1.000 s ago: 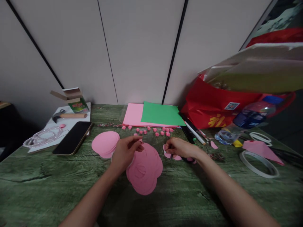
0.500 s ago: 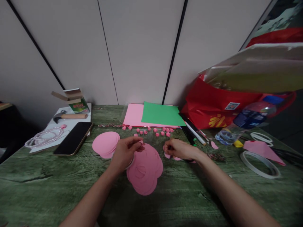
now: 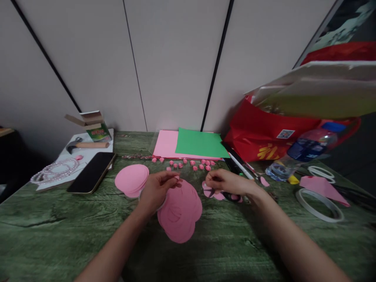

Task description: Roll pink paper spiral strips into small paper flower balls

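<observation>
My left hand (image 3: 154, 190) is closed in a pinch, with a small pink paper piece (image 3: 177, 177) at its fingertips. It is between a stack of pink paper circles (image 3: 132, 179) and a larger overlapping pile of pink circles (image 3: 179, 215). A white rim shows partly behind this hand. My right hand (image 3: 223, 182) has its fingers pressed together; what they hold, if anything, is hidden. Just below it lie black-handled scissors (image 3: 232, 197) on pink paper scraps (image 3: 219, 196). Several small pink rolled paper buds (image 3: 192, 162) are scattered beyond both hands.
Green paper (image 3: 202, 143) and pink sheets (image 3: 165, 144) lie against the wall. On the left are a phone (image 3: 92, 172), hammer (image 3: 88, 145), bead strings (image 3: 55, 170) and small box (image 3: 98, 130). A red bag (image 3: 255, 129), bottle (image 3: 305, 150) and tape roll (image 3: 320, 205) occupy the right.
My right hand has lifted slightly and shifted right, showing more of the scissors beneath it. My left hand stays nearly in place, still pinching the pink piece.
</observation>
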### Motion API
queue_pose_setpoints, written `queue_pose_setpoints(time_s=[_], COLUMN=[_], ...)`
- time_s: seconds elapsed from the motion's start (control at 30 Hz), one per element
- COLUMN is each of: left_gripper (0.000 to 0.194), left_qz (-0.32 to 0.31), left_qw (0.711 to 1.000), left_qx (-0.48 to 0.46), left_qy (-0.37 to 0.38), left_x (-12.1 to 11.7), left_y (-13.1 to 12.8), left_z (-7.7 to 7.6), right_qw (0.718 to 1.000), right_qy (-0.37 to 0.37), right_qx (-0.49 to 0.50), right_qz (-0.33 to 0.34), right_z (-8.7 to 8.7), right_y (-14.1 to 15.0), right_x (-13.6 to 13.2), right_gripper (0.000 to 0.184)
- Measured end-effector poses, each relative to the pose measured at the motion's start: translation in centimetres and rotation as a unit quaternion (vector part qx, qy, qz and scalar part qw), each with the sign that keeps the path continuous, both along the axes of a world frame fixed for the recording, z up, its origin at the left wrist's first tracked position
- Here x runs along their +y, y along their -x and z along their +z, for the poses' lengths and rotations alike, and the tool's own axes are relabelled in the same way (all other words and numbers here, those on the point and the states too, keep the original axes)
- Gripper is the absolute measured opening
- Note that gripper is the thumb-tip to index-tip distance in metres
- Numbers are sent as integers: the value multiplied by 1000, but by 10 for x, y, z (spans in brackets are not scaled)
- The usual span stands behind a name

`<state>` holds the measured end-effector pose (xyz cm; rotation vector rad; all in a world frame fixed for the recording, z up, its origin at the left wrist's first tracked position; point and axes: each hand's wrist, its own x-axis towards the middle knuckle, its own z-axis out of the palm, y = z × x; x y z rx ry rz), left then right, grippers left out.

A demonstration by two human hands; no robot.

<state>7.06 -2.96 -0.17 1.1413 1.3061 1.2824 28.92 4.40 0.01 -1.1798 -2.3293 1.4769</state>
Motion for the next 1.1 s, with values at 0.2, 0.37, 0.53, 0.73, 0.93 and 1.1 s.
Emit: queue_pose_setpoints(time_s=[0.2,0.37,0.53,0.73,0.93,1.1], left_gripper=[14,16,18,19,21,22], left_qz=[17,36,20,-1,6,8], left_qw=[999,998,996,986,984,982], left_qx=[-33,-31,-81,-164,-178,-189], left_qy=[-21,-48,-18,16,25,16], left_x=[-3,-4,-5,-5,-6,-7], left_y=[-3,-1,-2,-5,-8,-8], left_z=[2,3,5,6,8,8], right_qw=[987,984,983,983,985,983], right_qy=[41,35,37,3,-52,-92], right_qx=[156,174,167,173,157,141], right_qz=[-24,-17,-65,-64,-54,-68], right_z=[49,57,49,45,40,39], right_y=[30,59,62,59,58,59], right_x=[-28,-38,-34,-31,-29,-30], right_gripper=[19,13,13,13,11,11])
